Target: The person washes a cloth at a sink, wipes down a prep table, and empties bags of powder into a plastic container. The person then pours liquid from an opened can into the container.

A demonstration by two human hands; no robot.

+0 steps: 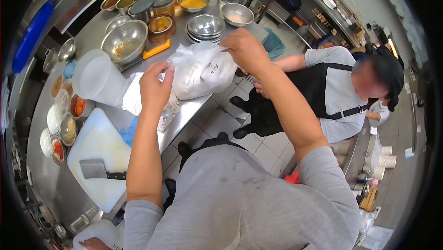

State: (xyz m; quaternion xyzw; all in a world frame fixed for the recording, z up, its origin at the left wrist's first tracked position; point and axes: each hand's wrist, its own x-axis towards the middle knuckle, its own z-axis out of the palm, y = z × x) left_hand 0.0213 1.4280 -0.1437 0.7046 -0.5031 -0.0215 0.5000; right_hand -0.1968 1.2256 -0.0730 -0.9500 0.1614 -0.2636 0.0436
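Note:
A clear plastic bag (200,81) of white contents, marked with handwriting, stands at the edge of the steel table between my hands. My right hand (247,49) pinches the right side of the bag's gathered top. At the left edge of the bag, my left hand (156,86) has its thumb and fingers curled in on the plastic. White crumpled plastic (133,95) lies beside my left hand. A translucent white tub (98,77) lies tilted just left of that.
A white cutting board (99,157) carries a cleaver (94,169). A large steel bowl (123,42), a yellow-handled knife (157,49) and stacked steel bowls (205,27) stand farther back. A co-worker in a black apron (334,88) stands close at right.

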